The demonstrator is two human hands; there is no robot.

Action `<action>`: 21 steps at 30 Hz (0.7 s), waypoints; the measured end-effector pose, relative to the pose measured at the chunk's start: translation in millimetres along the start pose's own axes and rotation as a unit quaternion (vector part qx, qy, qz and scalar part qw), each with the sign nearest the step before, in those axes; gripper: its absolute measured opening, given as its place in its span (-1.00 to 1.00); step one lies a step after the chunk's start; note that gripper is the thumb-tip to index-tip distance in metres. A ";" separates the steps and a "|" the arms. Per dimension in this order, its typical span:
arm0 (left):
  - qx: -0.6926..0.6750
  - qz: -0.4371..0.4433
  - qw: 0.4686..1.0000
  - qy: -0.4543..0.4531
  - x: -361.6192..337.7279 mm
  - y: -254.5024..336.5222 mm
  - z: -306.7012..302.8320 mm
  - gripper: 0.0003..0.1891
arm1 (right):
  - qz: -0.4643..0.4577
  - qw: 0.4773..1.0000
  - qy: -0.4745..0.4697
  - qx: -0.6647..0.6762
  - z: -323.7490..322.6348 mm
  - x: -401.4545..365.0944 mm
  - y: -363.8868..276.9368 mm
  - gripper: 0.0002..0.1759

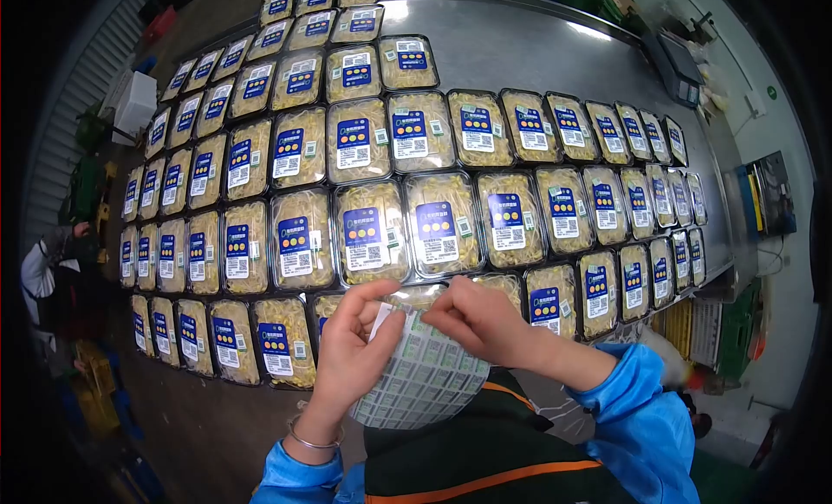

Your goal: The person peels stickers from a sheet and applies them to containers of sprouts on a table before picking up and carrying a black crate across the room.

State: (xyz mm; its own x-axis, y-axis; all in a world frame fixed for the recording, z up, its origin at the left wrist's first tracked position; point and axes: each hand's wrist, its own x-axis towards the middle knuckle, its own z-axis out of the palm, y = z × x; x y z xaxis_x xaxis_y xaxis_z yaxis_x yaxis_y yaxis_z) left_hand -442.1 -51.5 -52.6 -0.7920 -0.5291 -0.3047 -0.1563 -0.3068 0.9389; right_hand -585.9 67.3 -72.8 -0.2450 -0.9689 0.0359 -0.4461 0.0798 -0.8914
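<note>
My left hand [355, 348] is closed on a sheet of stickers [433, 374], thumb on top near its upper left corner. Rows of small green-and-white printed labels cover the sheet, and a white strip of it folds up by the thumb. My right hand [481, 318] pinches at the sheet's top edge; whether a single sticker is between its fingertips is hidden. Just beyond both hands lie sealed trays of bean sprouts [371, 231] with blue-and-white labels. Many trays, such as one sprout tray [442, 222], also bear a small green-and-white sticker.
The trays stand in several close rows on a metal table [520, 49], whose bare surface shows behind them. A dark device [676, 66] sits at the back right. At the far left stands another person [39, 270], near a white foam box [137, 104].
</note>
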 end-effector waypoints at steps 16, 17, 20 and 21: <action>0.017 0.009 0.970 0.240 -46.0 -18.9 -77.4 -0.72 | 0.329 0.859 0.158 -0.359 -81.6 68.0 167.5 -0.57; 0.021 0.019 0.965 0.262 -52.0 -20.6 -84.6 -0.73 | 0.358 0.856 0.178 -0.327 -87.9 60.5 152.0 -0.54; -0.005 0.039 0.951 0.307 -66.9 -31.5 -105.7 -0.73 | 0.301 0.912 0.254 -0.117 -98.3 -4.1 120.5 -0.67; -0.007 0.048 0.952 0.302 -69.5 -35.6 -111.7 -0.72 | 0.352 0.894 0.276 -0.037 -89.0 -29.4 110.7 -0.71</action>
State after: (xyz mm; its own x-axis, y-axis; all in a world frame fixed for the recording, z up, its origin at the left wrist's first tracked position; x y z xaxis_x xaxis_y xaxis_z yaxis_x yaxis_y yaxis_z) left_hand -315.6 -92.2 -82.8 -0.3182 -0.9123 -0.2577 -0.0881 -0.2422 0.9662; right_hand -704.7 125.5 -132.4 -0.8655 -0.4106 -0.2868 -0.0644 0.6591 -0.7493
